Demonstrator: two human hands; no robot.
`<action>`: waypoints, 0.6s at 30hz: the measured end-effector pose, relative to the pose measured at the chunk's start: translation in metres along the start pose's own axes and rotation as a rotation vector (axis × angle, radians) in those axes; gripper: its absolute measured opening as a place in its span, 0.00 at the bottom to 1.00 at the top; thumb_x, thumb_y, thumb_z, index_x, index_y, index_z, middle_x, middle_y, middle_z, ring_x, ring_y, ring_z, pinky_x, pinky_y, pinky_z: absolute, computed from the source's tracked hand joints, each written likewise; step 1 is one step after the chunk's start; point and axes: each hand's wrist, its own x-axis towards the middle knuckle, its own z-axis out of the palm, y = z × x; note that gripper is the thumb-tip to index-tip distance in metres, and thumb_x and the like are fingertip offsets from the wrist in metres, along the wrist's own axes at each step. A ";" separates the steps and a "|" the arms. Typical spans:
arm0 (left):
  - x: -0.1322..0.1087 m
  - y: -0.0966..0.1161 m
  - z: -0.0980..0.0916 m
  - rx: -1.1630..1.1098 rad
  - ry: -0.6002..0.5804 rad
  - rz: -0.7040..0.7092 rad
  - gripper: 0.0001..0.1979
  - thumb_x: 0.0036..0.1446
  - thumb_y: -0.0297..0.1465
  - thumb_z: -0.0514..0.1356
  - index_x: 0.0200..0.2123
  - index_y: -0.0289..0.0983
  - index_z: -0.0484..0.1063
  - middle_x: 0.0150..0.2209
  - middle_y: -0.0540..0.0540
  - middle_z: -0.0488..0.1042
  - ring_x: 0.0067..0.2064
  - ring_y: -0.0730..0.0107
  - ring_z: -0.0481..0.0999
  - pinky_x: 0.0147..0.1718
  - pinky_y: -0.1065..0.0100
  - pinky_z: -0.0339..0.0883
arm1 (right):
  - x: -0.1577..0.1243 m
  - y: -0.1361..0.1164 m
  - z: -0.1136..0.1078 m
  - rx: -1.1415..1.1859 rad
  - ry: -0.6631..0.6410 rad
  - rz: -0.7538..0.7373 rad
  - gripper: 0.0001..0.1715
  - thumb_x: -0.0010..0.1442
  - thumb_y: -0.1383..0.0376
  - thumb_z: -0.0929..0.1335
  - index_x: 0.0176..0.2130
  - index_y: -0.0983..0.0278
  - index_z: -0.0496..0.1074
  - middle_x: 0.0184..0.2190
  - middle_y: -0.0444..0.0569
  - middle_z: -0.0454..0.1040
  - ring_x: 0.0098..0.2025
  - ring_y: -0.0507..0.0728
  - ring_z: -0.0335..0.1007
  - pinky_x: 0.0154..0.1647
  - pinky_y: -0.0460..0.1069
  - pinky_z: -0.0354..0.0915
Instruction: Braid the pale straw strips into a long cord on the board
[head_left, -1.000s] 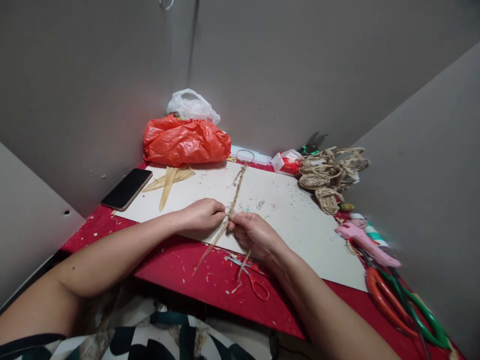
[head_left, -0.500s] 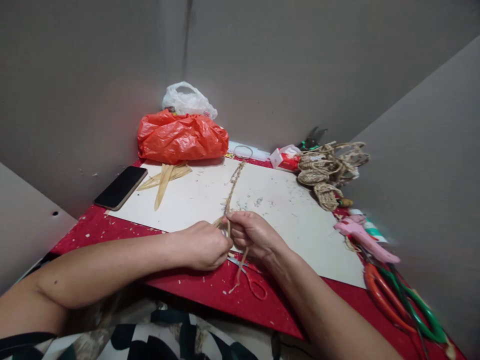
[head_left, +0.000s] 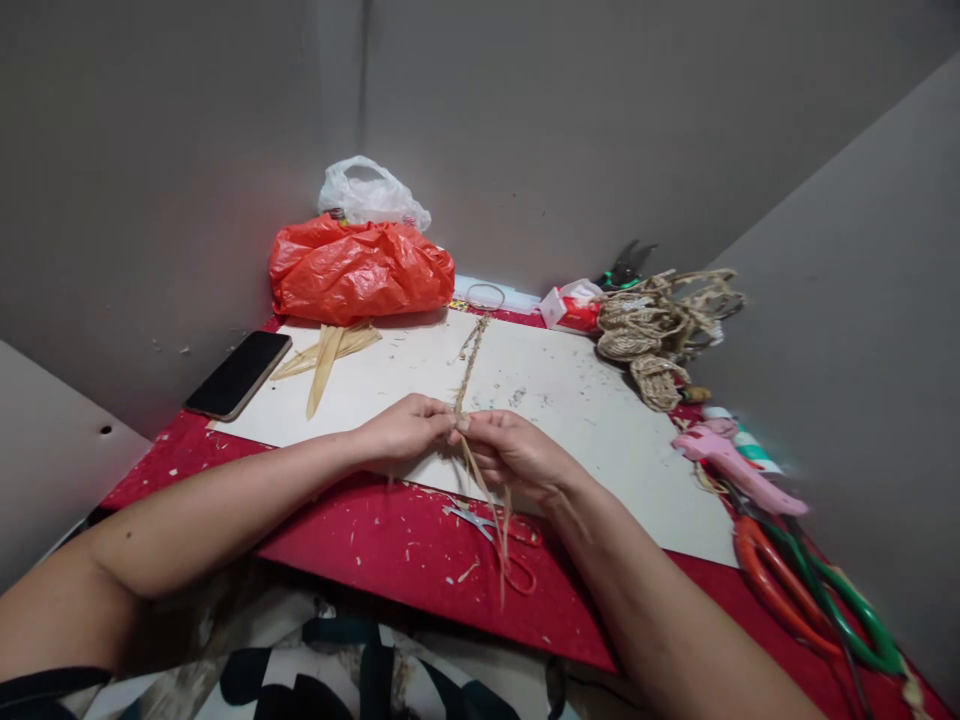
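Observation:
A thin braided cord of straw-coloured fibre (head_left: 470, 365) runs from a wire ring (head_left: 486, 296) at the back of the white board toward me. At its near end, my left hand (head_left: 411, 428) pinches the cord between thumb and forefinger. Directly beside it, my right hand (head_left: 514, 448) is closed on the same spot, the fingertips of both hands touching or nearly so. Loose fibre strands (head_left: 487, 490) hang from beneath the fingers toward the table edge. Under those strands lie small red-handled scissors (head_left: 517, 570), their blades pointing left.
Dry husk strips (head_left: 325, 370) and a phone (head_left: 240, 375) lie on the left. A red plastic bag (head_left: 364, 270) stands behind. On the right are coiled braided rope (head_left: 637, 325), a pink tool (head_left: 739, 470) and large-handled shears (head_left: 780, 590). Grey panels enclose the table.
My left hand has moved up and slightly away from me, from a fist to a pinch at the braid's end. The strands now hang down together over the scissors.

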 end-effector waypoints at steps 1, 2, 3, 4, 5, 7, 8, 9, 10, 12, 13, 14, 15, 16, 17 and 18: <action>0.000 -0.001 -0.001 0.053 0.011 0.033 0.11 0.54 0.31 0.51 0.23 0.33 0.68 0.18 0.53 0.62 0.20 0.80 0.57 0.24 0.74 0.52 | -0.001 0.000 -0.002 -0.060 0.000 -0.005 0.13 0.52 0.58 0.67 0.26 0.66 0.67 0.10 0.33 0.45 0.13 0.43 0.33 0.13 0.42 0.34; 0.001 -0.001 -0.003 0.100 0.010 0.051 0.11 0.54 0.31 0.51 0.24 0.33 0.69 0.20 0.51 0.65 0.22 0.79 0.59 0.25 0.74 0.54 | -0.001 0.000 -0.004 -0.139 0.007 -0.018 0.14 0.53 0.57 0.66 0.27 0.66 0.68 0.10 0.33 0.46 0.13 0.44 0.34 0.14 0.43 0.34; 0.002 -0.001 -0.005 0.135 0.007 0.057 0.12 0.53 0.31 0.51 0.25 0.33 0.70 0.22 0.50 0.67 0.23 0.79 0.61 0.27 0.74 0.55 | -0.001 0.000 -0.005 -0.231 0.024 -0.045 0.14 0.54 0.57 0.65 0.28 0.66 0.68 0.10 0.34 0.47 0.13 0.45 0.36 0.14 0.43 0.36; 0.002 0.000 -0.006 0.157 -0.002 0.056 0.12 0.53 0.30 0.51 0.25 0.32 0.71 0.23 0.49 0.69 0.24 0.78 0.62 0.27 0.73 0.55 | -0.002 0.001 -0.005 -0.334 0.047 -0.084 0.14 0.55 0.57 0.65 0.27 0.66 0.68 0.11 0.35 0.50 0.14 0.45 0.39 0.15 0.43 0.39; 0.003 0.000 -0.008 0.165 -0.017 0.048 0.12 0.53 0.30 0.51 0.24 0.33 0.71 0.24 0.48 0.69 0.25 0.78 0.62 0.27 0.74 0.55 | -0.002 0.001 -0.004 -0.443 0.075 -0.133 0.14 0.55 0.58 0.64 0.27 0.66 0.68 0.12 0.37 0.54 0.15 0.46 0.43 0.16 0.44 0.43; 0.003 0.001 -0.008 0.142 -0.044 0.016 0.12 0.53 0.30 0.51 0.23 0.33 0.70 0.23 0.49 0.68 0.24 0.78 0.61 0.26 0.74 0.54 | -0.002 0.001 -0.001 -0.662 0.139 -0.237 0.13 0.56 0.60 0.62 0.26 0.66 0.68 0.16 0.41 0.61 0.19 0.48 0.51 0.21 0.44 0.50; 0.002 0.002 -0.007 0.119 -0.048 -0.010 0.11 0.53 0.30 0.51 0.23 0.33 0.69 0.22 0.50 0.67 0.23 0.79 0.60 0.25 0.74 0.53 | -0.003 0.002 0.001 -0.763 0.174 -0.280 0.13 0.56 0.62 0.62 0.25 0.66 0.68 0.18 0.43 0.63 0.21 0.49 0.54 0.23 0.45 0.53; 0.002 0.002 -0.006 0.094 -0.044 -0.035 0.11 0.53 0.30 0.51 0.23 0.33 0.68 0.20 0.51 0.65 0.22 0.79 0.57 0.23 0.74 0.51 | -0.003 0.002 0.003 -0.853 0.207 -0.311 0.13 0.57 0.63 0.61 0.25 0.66 0.67 0.20 0.44 0.64 0.23 0.50 0.56 0.25 0.46 0.54; 0.002 0.002 -0.005 0.072 -0.038 -0.053 0.11 0.53 0.30 0.51 0.22 0.33 0.67 0.19 0.52 0.63 0.21 0.80 0.55 0.22 0.74 0.49 | -0.004 0.002 0.005 -0.930 0.232 -0.330 0.14 0.57 0.63 0.60 0.24 0.66 0.66 0.20 0.45 0.65 0.24 0.51 0.57 0.26 0.46 0.55; 0.003 0.000 -0.003 0.044 -0.031 -0.063 0.10 0.52 0.30 0.51 0.22 0.34 0.66 0.18 0.53 0.60 0.20 0.80 0.53 0.22 0.74 0.48 | -0.007 0.001 0.007 -1.038 0.255 -0.351 0.14 0.57 0.64 0.59 0.23 0.65 0.65 0.21 0.46 0.67 0.25 0.52 0.59 0.27 0.47 0.55; 0.004 -0.002 -0.003 0.037 -0.029 -0.057 0.09 0.52 0.30 0.52 0.22 0.34 0.65 0.18 0.54 0.60 0.20 0.80 0.53 0.22 0.74 0.49 | -0.008 0.000 0.007 -1.074 0.253 -0.352 0.15 0.58 0.64 0.59 0.23 0.65 0.65 0.21 0.47 0.67 0.25 0.52 0.59 0.27 0.47 0.55; 0.004 -0.003 -0.003 0.032 -0.028 -0.047 0.09 0.52 0.30 0.52 0.22 0.33 0.66 0.19 0.53 0.61 0.21 0.80 0.54 0.22 0.74 0.49 | -0.010 -0.002 0.007 -1.100 0.249 -0.349 0.15 0.58 0.64 0.58 0.23 0.65 0.65 0.22 0.47 0.68 0.25 0.52 0.60 0.27 0.47 0.55; 0.005 -0.004 -0.003 0.029 -0.025 -0.040 0.09 0.51 0.30 0.52 0.22 0.33 0.66 0.19 0.53 0.61 0.21 0.80 0.55 0.23 0.74 0.50 | -0.012 -0.004 0.006 -1.118 0.244 -0.342 0.16 0.58 0.64 0.58 0.23 0.65 0.65 0.22 0.47 0.68 0.25 0.52 0.60 0.27 0.47 0.55; 0.005 -0.005 -0.003 0.028 -0.023 -0.037 0.10 0.51 0.31 0.52 0.22 0.33 0.67 0.19 0.53 0.62 0.21 0.80 0.55 0.23 0.74 0.51 | -0.014 -0.006 0.006 -1.129 0.241 -0.331 0.16 0.58 0.64 0.58 0.23 0.65 0.65 0.22 0.47 0.68 0.25 0.53 0.60 0.28 0.47 0.55; 0.006 -0.006 -0.003 0.027 -0.023 -0.037 0.10 0.51 0.31 0.53 0.23 0.33 0.67 0.19 0.53 0.62 0.21 0.80 0.56 0.24 0.74 0.52 | -0.016 -0.008 0.005 -1.129 0.237 -0.318 0.16 0.58 0.63 0.58 0.23 0.65 0.65 0.21 0.47 0.68 0.25 0.53 0.61 0.28 0.47 0.56; 0.006 -0.006 -0.003 0.024 -0.024 -0.036 0.10 0.51 0.31 0.53 0.23 0.33 0.68 0.19 0.53 0.63 0.22 0.80 0.57 0.24 0.74 0.53 | -0.018 -0.010 0.005 -1.112 0.227 -0.306 0.16 0.58 0.63 0.58 0.23 0.65 0.66 0.21 0.47 0.68 0.25 0.53 0.61 0.29 0.47 0.56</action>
